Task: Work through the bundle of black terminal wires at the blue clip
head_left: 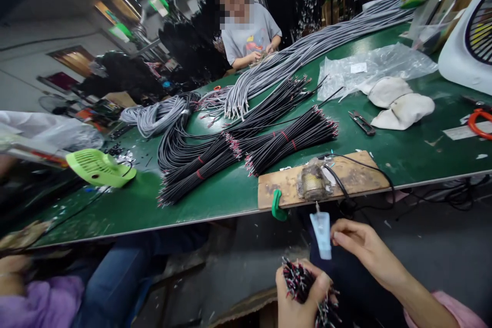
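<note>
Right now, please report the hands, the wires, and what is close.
Left hand: gripping wire bundle, coloured ends showing. Right hand: fingers curled, any hold unclear. Pale-blue tube close beside it.

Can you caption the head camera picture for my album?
Left hand clutches bundled multicoloured wires; right hand beside a pale blue tapered plastic tube.
</note>
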Demonstrator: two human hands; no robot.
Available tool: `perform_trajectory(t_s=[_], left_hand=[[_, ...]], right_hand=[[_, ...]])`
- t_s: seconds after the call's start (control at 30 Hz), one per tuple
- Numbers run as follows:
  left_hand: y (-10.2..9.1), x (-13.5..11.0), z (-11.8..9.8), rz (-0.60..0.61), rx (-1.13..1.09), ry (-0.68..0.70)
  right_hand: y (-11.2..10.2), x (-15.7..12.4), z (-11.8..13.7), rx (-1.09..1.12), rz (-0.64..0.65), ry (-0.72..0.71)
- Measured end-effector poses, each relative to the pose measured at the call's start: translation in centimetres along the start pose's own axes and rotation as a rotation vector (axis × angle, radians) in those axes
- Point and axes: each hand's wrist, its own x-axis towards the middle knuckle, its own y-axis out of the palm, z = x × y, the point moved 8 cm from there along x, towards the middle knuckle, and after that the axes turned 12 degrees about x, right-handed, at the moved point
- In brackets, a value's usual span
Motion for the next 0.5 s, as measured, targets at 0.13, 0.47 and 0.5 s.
perform_trajectory(t_s=[0.13,0.47,0.5], left_hand=[[-0.9,-1.0,3.0,-0.064,0.083,-0.170],[-0.8,-1.3,2.9,-0.115,0.113,-0.151],[-0.8,-1.4,3.0,-0.128,0.088,-0.180]], right_hand=[[2.1,-1.5,2.7,-0.286,0.097,-0.171],[3.6,-2.5,3.7,-0.443,0.109,-0.301],[3.3,-2.5,3.6,-0.426,0.109,-0.297]])
